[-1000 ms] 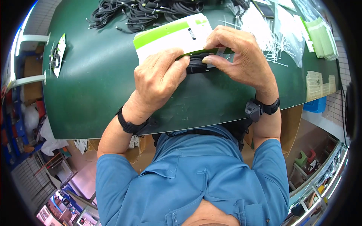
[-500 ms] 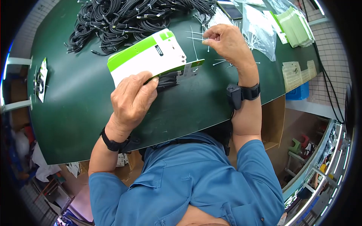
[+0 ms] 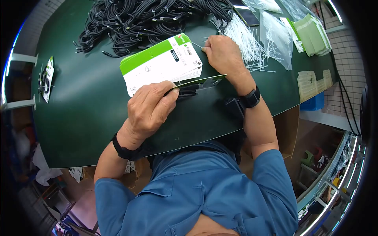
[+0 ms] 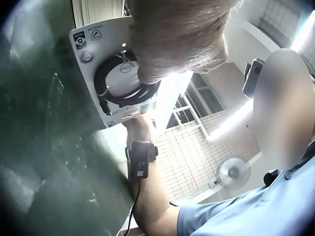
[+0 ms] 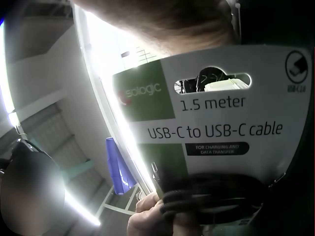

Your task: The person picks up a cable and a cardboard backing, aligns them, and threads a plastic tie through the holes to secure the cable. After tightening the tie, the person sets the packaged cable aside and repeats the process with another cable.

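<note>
Card [image 4: 110, 37]: partly behind my left hand [image 4: 177, 39], left wrist view.
Coil [image 5: 216, 196]: blurred, right wrist view.
Cable pile [image 3: 134, 21]: cut off by the head view's top edge.
Right hand [image 3: 225, 54]: fingertips hidden; I cannot tell what they touch.

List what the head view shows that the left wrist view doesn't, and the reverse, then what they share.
Only the head view: the loose white cable ties, the clear plastic bag and the light green stack at the table's far right.

Only the left wrist view: the round fan and the readable 60W mark inside the coil.

Both: the left hand pinching the card, the black cable coil, the right hand and the green tabletop.
</note>
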The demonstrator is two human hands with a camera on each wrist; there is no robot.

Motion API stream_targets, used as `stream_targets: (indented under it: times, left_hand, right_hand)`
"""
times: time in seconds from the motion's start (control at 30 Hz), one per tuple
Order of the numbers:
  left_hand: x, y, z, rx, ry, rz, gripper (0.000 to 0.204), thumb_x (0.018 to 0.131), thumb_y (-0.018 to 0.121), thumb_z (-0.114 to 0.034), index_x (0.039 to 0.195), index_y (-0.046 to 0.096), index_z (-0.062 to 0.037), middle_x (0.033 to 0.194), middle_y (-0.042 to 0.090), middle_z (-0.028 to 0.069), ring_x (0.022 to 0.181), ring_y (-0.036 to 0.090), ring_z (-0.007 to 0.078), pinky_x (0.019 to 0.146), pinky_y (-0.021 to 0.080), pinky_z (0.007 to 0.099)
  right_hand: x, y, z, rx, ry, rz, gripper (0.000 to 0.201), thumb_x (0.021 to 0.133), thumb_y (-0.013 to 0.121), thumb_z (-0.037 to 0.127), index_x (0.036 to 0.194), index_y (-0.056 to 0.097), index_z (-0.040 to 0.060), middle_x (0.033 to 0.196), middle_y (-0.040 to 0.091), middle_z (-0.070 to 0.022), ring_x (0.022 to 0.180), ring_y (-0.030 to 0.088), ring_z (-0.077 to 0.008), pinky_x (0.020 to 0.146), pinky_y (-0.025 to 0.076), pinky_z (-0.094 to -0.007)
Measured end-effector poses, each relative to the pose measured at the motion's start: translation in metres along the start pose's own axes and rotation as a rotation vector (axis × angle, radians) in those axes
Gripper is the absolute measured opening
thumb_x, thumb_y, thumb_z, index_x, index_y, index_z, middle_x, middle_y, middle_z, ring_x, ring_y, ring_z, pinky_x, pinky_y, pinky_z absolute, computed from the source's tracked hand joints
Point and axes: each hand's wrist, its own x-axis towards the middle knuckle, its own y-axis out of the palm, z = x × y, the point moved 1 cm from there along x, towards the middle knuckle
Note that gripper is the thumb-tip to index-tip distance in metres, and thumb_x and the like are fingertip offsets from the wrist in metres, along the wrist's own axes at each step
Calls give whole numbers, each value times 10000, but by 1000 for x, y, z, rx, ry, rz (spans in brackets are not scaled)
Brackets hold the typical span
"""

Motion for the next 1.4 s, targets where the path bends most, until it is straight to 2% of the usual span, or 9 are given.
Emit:
stream_targets:
  times: [0.4,0.53,0.67,0.8,0.9,0.93,1.03,1.33,1.4]
  left_hand:
    - [1,4,0,-3,25,-10,256,722,791,5,966,717,-14,983,705,103,780,706,241,669,565,336]
    - [1,5,0,-10,36,-11,253,724,788,10,964,713,-16,981,705,99,777,705,237,667,563,334]
    - [1,5,-1,-2,44,-10,247,726,786,13,960,710,-18,979,705,97,774,702,233,666,562,333]
    - [5,4,-1,-14,55,0,245,726,785,12,956,708,-18,978,704,95,768,700,231,663,560,332]
    - [9,5,-2,-46,64,5,245,724,785,8,955,707,-17,977,703,94,765,697,228,658,557,331]
    - [11,5,-2,-57,75,17,245,723,786,6,955,707,-16,977,703,93,763,696,227,655,555,331]
    - [11,9,-3,-81,73,23,246,721,788,-1,953,708,-15,975,702,92,757,693,224,647,550,330]
    - [11,9,0,-114,78,25,229,715,797,-17,927,711,-15,952,701,90,726,681,208,615,530,315]
    - [10,10,-1,-116,77,25,226,713,798,-17,922,711,-16,947,701,89,721,680,206,611,528,312]
  right_hand:
    - [-4,-6,2,51,-122,-110,193,916,683,204,920,681,11,944,700,-179,909,680,-388,798,540,-484]
    - [1,2,2,64,-100,105,209,923,688,218,930,674,10,933,695,-171,897,678,-397,780,540,-481]
    - [-1,10,0,-9,-169,-11,213,917,698,213,942,673,2,944,708,-178,879,672,-417,771,539,-486]
    - [-1,-5,-9,67,-226,-235,220,920,722,197,930,667,-15,919,726,-155,763,692,-331,709,554,-422]
    - [6,-24,-19,614,-42,-76,198,944,744,180,914,674,-4,894,729,-104,676,650,-164,620,533,-295]
    - [4,-31,-20,601,-37,-67,198,944,744,180,914,674,-4,894,729,-104,676,650,-164,620,533,-295]
    - [-3,-42,-16,1322,32,123,180,961,759,190,979,713,18,867,709,-52,685,581,-49,590,476,-180]
    - [-9,-38,-6,1288,13,207,253,959,763,195,1122,734,3,898,731,-69,712,607,-58,619,491,-170]
    - [-12,-49,7,1376,157,239,160,945,748,106,1041,726,-20,864,734,-82,692,617,-76,622,488,-194]
